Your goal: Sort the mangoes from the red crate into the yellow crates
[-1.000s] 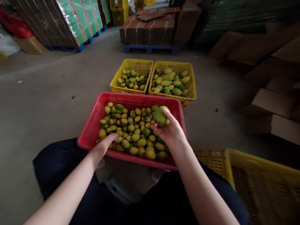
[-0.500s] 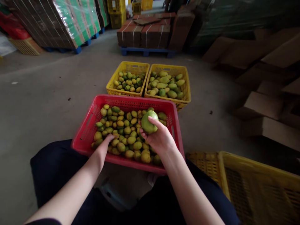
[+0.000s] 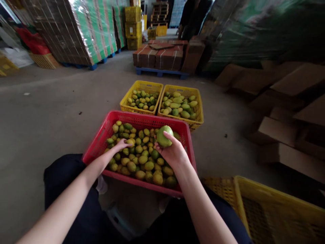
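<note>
A red plastic crate (image 3: 148, 117) full of yellow and green lemons (image 3: 149, 165) sits in front of me, tilted slightly in view. My right hand (image 3: 172, 150) is closed around a big green citrus fruit (image 3: 164, 136), held above the crate's right half with the thumb on top. Over on the left side of the pile, my left hand (image 3: 121, 145) reaches in with its fingers closed on a yellow lemon (image 3: 131, 142). Part of that lemon is hidden by the fingers.
Beyond the red crate stand two yellow crates of fruit, a left one (image 3: 123, 103) and a right one (image 3: 200, 110). Another yellow crate (image 3: 237, 193) is beside my right leg. Flattened cardboard (image 3: 279, 128) lies at right; bundled cartons (image 3: 162, 57) sit on a blue pallet (image 3: 159, 72).
My left hand has moved forward and right across the pile and now grips a yellow lemon. My right hand still holds the green fruit. The view has tipped up a little.
</note>
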`<state>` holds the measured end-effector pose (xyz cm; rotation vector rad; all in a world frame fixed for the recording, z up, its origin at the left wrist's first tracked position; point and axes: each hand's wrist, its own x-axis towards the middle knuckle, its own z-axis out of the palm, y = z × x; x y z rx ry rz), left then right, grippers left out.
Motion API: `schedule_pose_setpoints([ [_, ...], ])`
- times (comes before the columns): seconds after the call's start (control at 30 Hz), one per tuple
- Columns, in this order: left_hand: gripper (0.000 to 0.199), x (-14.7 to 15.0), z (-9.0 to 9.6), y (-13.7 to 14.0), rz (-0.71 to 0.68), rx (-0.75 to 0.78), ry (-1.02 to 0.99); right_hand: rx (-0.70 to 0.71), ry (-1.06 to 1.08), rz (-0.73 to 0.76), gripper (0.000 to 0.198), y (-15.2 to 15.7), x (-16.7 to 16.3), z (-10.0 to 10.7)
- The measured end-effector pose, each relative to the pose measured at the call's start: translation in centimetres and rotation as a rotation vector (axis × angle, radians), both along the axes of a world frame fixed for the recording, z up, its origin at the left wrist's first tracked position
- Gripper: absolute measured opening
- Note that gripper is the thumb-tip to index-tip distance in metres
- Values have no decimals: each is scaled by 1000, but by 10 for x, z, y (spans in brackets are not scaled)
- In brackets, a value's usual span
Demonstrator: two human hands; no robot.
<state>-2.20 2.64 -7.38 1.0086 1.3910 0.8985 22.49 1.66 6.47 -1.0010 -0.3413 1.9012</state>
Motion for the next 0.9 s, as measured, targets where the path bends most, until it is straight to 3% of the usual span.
schedule_pose_setpoints([
  [0.13,40,-8,40,46,24,-58,-108,47,-30,-2,21,-1,-5,-5],
  [0.27,39,-17,96,36,19,-24,-501,65,-108,-46,18,-1,-18,-11],
  [0.33,41,-17,112,25,10,-18,-615,76,-160,-58,19,-2,-24,-13],
  [0.47,53,-8,108,7,-74,45,-582,239,-275,-28,30,-8,-33,-16],
  [0.67,54,14,79,-10,-71,243,-208,630,-768,-121,48,-16,-44,-35],
  [0.77,57,17,84,-18,-120,342,-122,750,-944,-161,51,-21,-46,-45],
  [0.9,56,16,93,-28,-97,587,143,997,-1238,-271,50,-33,-42,-53],
])
